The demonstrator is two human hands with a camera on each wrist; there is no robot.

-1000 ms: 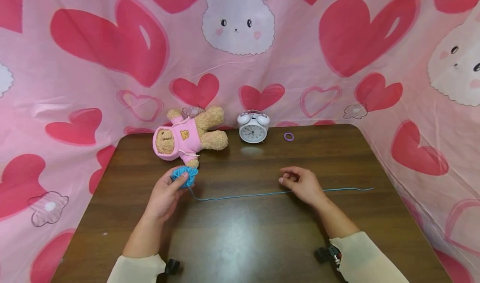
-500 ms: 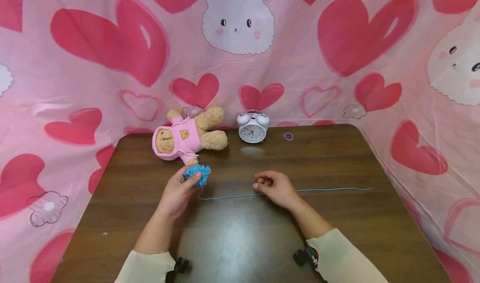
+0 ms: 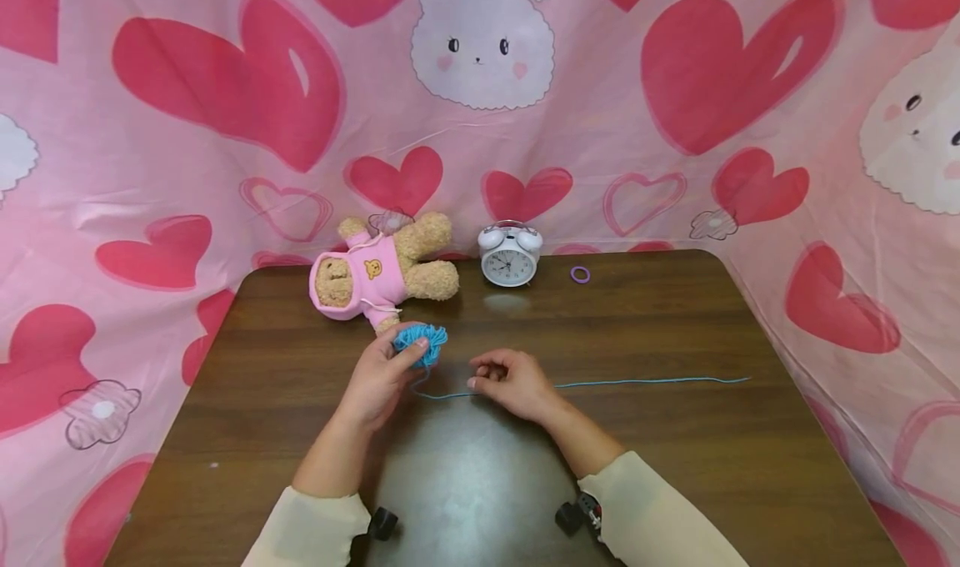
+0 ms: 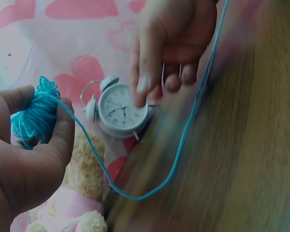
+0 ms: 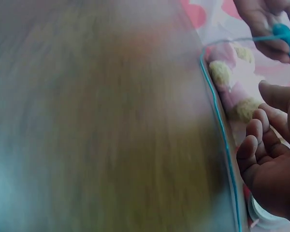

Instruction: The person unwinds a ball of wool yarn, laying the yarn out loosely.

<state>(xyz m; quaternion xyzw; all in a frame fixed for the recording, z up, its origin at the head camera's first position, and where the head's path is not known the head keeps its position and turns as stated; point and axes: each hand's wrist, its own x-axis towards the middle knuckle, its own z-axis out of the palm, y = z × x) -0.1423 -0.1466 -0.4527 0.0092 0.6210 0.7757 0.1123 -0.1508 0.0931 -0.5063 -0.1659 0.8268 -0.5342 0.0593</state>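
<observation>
My left hand [image 3: 381, 377] grips a small bundle of blue yarn [image 3: 424, 344], thumb across its front, with loops sticking out at the top. From the bundle a single strand [image 4: 180, 145] hangs down in a curve. On the tabletop it runs right, passing behind my right hand [image 3: 517, 383] in the head view, and its loose end [image 3: 720, 378] lies at the right. The right hand's fingers are loosely bent, with a gap between thumb and forefinger [image 5: 275, 118] and nothing held there. It is just right of the yarn bundle.
A teddy bear in a pink hoodie [image 3: 378, 273] lies on its back at the back left of the wooden table [image 3: 660, 467]. Beside it stands a white alarm clock [image 3: 509, 265], and a purple ring [image 3: 580, 275] lies further right. A pink heart-print cloth [image 3: 600, 117] hangs behind.
My right hand has moved left along the strand, toward the left hand. The left hand has shifted right with the yarn bundle. The strand's loose end has stayed put.
</observation>
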